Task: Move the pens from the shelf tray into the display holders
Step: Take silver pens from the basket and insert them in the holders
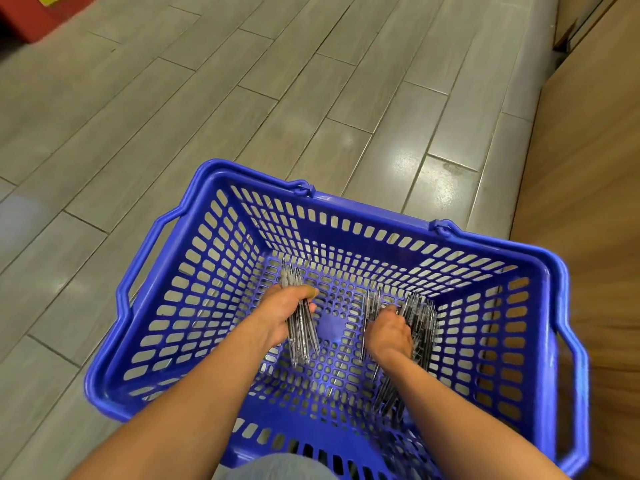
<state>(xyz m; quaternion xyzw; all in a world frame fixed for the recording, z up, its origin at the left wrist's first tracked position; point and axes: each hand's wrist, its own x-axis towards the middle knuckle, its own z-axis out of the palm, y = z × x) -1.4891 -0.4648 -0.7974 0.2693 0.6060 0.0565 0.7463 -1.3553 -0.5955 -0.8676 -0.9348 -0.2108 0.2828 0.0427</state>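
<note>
Both my hands are down inside a blue plastic shopping basket (540, 271) that stands on the floor. My left hand (282, 315) grips a bundle of clear pens (299, 323) that stick out above and below my fist. Over at the right side of the basket floor, my right hand (389, 336) is curled round a larger heap of clear pens with dark cores (420, 323). A few more pens (388, 398) lie loose on the basket bottom below my right wrist. No shelf tray or display holder is in view.
The basket sits on grey plank tiles (207, 98). A wooden fixture (588, 168) runs along the right edge, close to the basket's right handle. A red object (31, 15) is at the top left corner. My knee (277, 467) shows at the bottom.
</note>
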